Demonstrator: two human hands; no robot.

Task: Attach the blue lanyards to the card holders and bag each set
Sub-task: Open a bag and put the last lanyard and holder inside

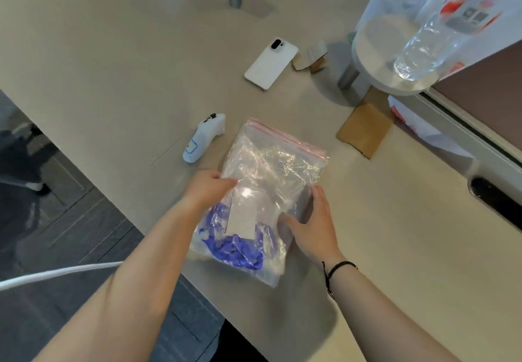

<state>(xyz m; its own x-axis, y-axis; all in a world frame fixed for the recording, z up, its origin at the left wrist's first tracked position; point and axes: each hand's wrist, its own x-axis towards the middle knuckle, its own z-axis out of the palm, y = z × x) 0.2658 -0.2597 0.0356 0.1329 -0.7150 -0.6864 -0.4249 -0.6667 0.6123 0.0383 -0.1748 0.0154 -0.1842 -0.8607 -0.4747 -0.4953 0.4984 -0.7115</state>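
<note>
The clear zip bag [271, 192] lies flat on the tabletop [113, 79], blue lanyards [234, 245] and a card holder [243, 217] inside; the left hand [209, 189] pinches its left edge; the right hand [310, 226] presses flat-fingered; light, limp, slippery film, best gripped near the red seal.

1. Soft, even light is falling across the beige worktop [113, 50], leaving only faint shadows.
2. Glare is glinting off the clear plastic bag [271, 169] near centre.
3. The bottle [423, 39] at 2 o'clock is looking smeared and out of focus.
4. Wide-angle distortion is bending edges; the floor at 9 o'clock is sitting dim.
</note>
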